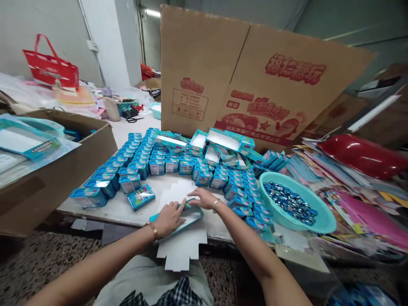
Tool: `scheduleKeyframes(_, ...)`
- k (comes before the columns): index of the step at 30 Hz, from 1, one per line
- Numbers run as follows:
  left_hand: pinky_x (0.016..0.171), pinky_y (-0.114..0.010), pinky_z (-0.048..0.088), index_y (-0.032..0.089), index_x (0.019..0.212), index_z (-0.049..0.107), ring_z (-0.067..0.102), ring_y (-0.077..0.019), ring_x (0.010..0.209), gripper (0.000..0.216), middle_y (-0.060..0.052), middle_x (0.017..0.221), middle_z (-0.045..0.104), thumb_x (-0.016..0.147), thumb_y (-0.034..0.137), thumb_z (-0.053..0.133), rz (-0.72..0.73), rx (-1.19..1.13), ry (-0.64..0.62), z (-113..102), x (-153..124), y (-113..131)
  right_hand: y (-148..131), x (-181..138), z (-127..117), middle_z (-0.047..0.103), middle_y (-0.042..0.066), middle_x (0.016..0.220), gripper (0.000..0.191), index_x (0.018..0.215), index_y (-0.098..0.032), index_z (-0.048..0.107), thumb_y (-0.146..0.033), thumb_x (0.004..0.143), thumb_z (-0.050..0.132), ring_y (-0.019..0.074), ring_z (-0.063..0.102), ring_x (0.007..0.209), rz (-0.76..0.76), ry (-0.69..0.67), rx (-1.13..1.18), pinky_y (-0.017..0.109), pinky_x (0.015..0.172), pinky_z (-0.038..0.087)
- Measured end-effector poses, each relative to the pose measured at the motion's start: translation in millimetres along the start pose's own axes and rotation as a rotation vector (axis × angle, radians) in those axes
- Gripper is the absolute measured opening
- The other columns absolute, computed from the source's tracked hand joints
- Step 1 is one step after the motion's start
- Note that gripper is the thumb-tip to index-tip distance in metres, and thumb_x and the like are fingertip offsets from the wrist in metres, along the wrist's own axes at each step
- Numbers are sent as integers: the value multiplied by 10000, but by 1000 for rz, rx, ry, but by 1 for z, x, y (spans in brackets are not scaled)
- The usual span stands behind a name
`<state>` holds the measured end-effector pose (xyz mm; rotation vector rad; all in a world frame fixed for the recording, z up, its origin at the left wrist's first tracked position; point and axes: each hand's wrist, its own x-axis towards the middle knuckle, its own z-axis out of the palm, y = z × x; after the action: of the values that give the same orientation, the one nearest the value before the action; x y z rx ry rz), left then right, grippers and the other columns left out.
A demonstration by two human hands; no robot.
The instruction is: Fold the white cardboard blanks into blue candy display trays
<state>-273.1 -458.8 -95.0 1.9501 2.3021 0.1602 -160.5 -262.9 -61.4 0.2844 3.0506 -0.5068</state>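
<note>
In front of me at the table edge is a partly folded cardboard tray (pixel 191 216), blue outside and white inside. My left hand (pixel 170 219) grips its far wall, fingers along the rim and thumb inside. My right hand (pixel 204 199) has its fingers and thumb on the far wall near the right end. Flat white cardboard blanks (pixel 182 246) lie beneath the tray, partly overhanging the edge. To the left, a small blue box (pixel 142 196) lies flat, apart from the standing rows of blue boxes (pixel 87 196).
Folded trays (pixel 225 139) are piled behind the boxes, before a large upright carton (pixel 204 63). A turquoise basin (pixel 328 219) of blue wrapped pieces stands right, by stacked printed sheets (pixel 306 163) and a red basin (pixel 363 155). An open carton (pixel 73 165) stands left.
</note>
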Motion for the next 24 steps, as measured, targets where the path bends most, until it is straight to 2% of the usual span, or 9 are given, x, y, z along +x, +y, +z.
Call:
scheduleKeyframes(3,888,-366,411,138,1349,355,504,-257,1063,488,-145,1185,522,905,342,362,30,-111,-91,-13,-9,-23,-21,18,19,656,86,953,335,1003,-198,637,-475,828,571,235,608,898,-156,-97,-272,329,755,435)
scheduleKeyframes(5,843,-345,433,140,1205,475,543,-243,1017,351,-133,1131,552,887,248,374,-4,-67,-182,-21,-17,-36,-28,23,32,649,98,940,247,993,-167,599,-366,892,494,229,609,864,-179,-85,-426,338,733,427)
scheduleKeyframes(8,753,-348,457,125,1055,531,600,-233,877,291,-129,1011,592,869,112,307,-74,71,-236,-27,-25,-46,-29,22,44,644,104,915,216,993,-142,555,-179,934,351,209,611,820,-193,-75,-539,329,694,414)
scheduleKeyframes(12,722,-353,474,97,1016,556,625,-230,819,327,-158,963,624,864,65,268,-58,103,-198,-22,-22,-46,-26,17,46,647,100,894,221,987,-142,545,-159,930,333,211,610,802,-251,-79,-550,328,677,397)
scheduleKeyframes(17,718,-382,485,101,832,636,650,-269,798,247,-193,854,671,784,37,402,-14,28,-201,-12,-10,-45,-28,14,38,655,100,924,194,1000,-159,567,-202,905,405,205,602,845,-293,-152,-484,326,726,381)
scheduleKeyframes(21,727,-401,493,105,770,652,658,-288,792,183,-213,817,682,736,61,478,-50,-39,-179,-7,-9,-43,-36,11,36,655,114,944,211,1007,-164,586,-193,897,408,208,594,876,-253,-194,-443,328,752,373)
scheduleKeyframes(23,753,-414,494,111,791,654,660,-294,822,171,-202,832,688,759,99,487,-76,-71,-172,-12,-13,-44,-40,8,37,655,108,953,211,1009,-178,590,-212,900,413,208,590,894,-194,-175,-430,317,747,374)
scheduleKeyframes(24,779,-423,492,116,831,654,657,-298,859,169,-194,865,690,783,141,494,-98,-109,-125,-17,-16,-45,-41,7,35,657,98,960,208,1008,-191,592,-227,901,417,204,591,894,-164,-166,-416,305,734,375)
